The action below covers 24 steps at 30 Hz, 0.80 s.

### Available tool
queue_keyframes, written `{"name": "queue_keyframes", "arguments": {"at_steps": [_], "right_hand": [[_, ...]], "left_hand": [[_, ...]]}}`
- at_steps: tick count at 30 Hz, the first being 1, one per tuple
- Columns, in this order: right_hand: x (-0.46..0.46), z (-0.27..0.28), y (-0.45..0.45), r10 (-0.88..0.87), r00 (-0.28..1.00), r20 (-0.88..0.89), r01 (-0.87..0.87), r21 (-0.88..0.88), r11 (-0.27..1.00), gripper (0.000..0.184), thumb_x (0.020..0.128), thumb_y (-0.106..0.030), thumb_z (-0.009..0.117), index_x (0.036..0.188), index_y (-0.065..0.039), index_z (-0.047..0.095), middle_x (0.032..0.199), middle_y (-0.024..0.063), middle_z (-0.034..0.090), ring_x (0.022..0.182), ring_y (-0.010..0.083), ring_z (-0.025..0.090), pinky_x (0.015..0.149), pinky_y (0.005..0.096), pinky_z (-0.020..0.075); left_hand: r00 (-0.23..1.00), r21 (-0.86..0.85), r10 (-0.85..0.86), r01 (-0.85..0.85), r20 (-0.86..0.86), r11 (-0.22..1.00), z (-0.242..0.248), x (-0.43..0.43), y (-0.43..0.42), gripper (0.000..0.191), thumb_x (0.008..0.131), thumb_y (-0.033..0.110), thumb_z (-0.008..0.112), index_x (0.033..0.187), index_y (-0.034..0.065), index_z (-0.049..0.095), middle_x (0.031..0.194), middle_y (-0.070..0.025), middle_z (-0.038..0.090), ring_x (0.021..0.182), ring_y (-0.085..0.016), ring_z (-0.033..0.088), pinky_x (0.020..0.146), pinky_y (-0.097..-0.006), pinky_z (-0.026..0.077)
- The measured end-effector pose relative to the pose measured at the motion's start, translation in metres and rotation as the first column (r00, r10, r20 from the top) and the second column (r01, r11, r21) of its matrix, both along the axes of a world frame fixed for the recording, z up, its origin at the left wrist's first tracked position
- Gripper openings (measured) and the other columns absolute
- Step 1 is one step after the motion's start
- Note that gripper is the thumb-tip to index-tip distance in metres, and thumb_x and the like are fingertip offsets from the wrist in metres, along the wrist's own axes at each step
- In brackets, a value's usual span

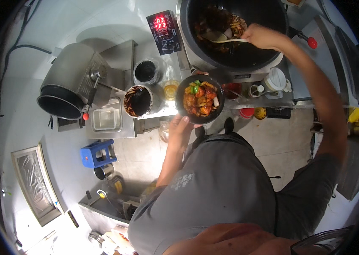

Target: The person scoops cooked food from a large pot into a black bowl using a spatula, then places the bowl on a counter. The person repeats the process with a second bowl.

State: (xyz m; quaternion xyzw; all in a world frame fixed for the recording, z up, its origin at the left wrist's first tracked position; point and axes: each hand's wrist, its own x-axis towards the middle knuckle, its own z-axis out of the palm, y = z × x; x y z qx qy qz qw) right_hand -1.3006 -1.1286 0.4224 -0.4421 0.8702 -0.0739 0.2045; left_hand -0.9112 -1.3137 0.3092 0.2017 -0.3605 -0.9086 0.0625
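Observation:
My left hand (181,125) grips the lower rim of a black bowl (182,112). Glazed brown chunks of food (200,98) fill the bowl, with green pepper and a white piece among them. Farther up, my right hand (262,36) is closed around the pale handle of a ladle or spatula (230,40). Its head reaches into a large dark cooking drum (259,60), where sauce and cut vegetables (237,27) lie. The bowl is held just in front of the drum, apart from it.
A lit control panel (164,32) stands left of the drum. Sauce containers (138,100) line the counter, with a white-lidded jug (276,79) to the right. A second cooking drum machine (68,83) is at far left. A blue stool (98,153) stands on the floor.

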Motion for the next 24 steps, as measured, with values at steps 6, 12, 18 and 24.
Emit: {"name": "queue_keyframes", "arguments": {"at_steps": [6,12,18,24], "right_hand": [[0.012,-0.051,-0.055,-0.49,0.87,-0.055,0.485,-0.083,0.871,0.024,0.089,-0.01,0.055,0.105,-0.002,0.072,0.103,0.0244,0.07,0.104,0.0405,0.067,0.089,0.0469,0.0523],[0.027,-0.058,-0.04,-0.451,0.847,-0.283,0.397,-0.227,0.889,0.025,0.091,-0.009,0.059,0.111,0.001,0.07,0.087,0.0257,0.07,0.082,0.0404,0.071,0.07,0.0496,0.0567],[0.033,-0.042,-0.022,-0.474,0.822,-0.316,0.364,-0.35,0.863,0.037,0.092,-0.011,0.059,0.128,-0.013,0.067,0.084,0.0218,0.07,0.076,0.0365,0.07,0.067,0.0486,0.0569],[0.045,-0.008,0.012,-0.415,0.856,-0.308,0.316,-0.322,0.892,0.041,0.093,-0.009,0.056,0.133,-0.018,0.064,0.088,0.0208,0.069,0.077,0.0377,0.068,0.068,0.0478,0.0551]], "left_hand": [[0.999,-0.02,-0.001,0.002,0.049,1.0,-0.001,0.0,-0.003,0.044,0.093,0.024,0.069,0.127,0.0005,0.054,0.115,-0.0141,0.067,0.1,-0.025,0.068,0.086,-0.0399,0.058],[1.0,-0.044,0.004,-0.004,-0.01,0.999,-0.002,0.0,-0.006,0.045,0.094,0.023,0.067,0.129,-0.001,0.054,0.118,-0.0152,0.067,0.102,-0.026,0.068,0.083,-0.0388,0.058],[0.999,-0.048,-0.004,0.002,-0.038,0.999,0.008,-0.006,-0.004,0.045,0.094,0.023,0.067,0.131,-0.0002,0.054,0.122,-0.0149,0.065,0.106,-0.026,0.067,0.086,-0.042,0.058],[0.997,-0.117,0.012,-0.02,-0.071,0.993,0.029,-0.021,-0.003,0.049,0.093,0.024,0.069,0.132,0.0,0.053,0.122,-0.0144,0.065,0.104,-0.024,0.067,0.086,-0.0414,0.058]]}}
